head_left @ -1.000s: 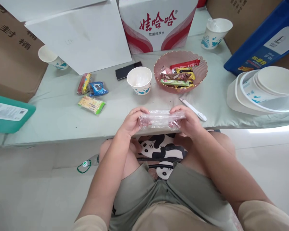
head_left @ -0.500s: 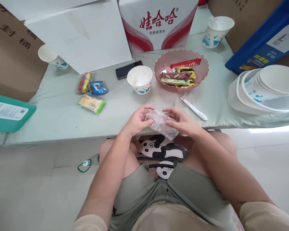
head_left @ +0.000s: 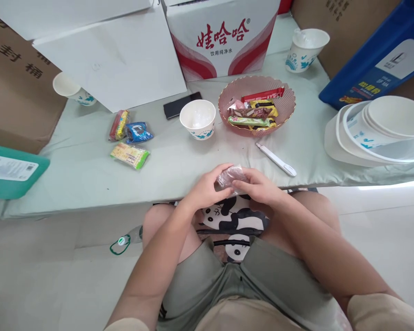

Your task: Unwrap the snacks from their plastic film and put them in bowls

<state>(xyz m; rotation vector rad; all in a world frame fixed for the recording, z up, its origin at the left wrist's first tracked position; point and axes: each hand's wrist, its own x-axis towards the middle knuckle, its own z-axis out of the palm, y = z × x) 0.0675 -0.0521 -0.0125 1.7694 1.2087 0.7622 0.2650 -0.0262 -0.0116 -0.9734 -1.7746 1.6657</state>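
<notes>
A crumpled clear plastic wrapper (head_left: 232, 176) is bunched between my two hands, just over the table's front edge. My left hand (head_left: 209, 187) curls round its left side, and my right hand (head_left: 260, 185) grips it from the right with thumb and fingers. Beyond them stands a paper cup (head_left: 198, 120) with some clear plastic in it. A pink glass bowl (head_left: 224, 120) of wrapped snack bars sits behind to the right. The white utility knife (head_left: 276, 159) lies on the cloth right of my hands. To the left are a blue snack packet (head_left: 138, 132) and a green-ended packet (head_left: 129, 155).
A black phone (head_left: 181, 105) lies behind the cup. White boxes (head_left: 224, 46) line the back. On the right stand a white tub (head_left: 353, 154) holding stacked cups and a blue jug (head_left: 369, 59). At the left edge is a green container (head_left: 14, 172).
My hands have drawn together and folded the spread wrapper into a smaller bunch. The view has shifted slightly; the things on the table stay put.
</notes>
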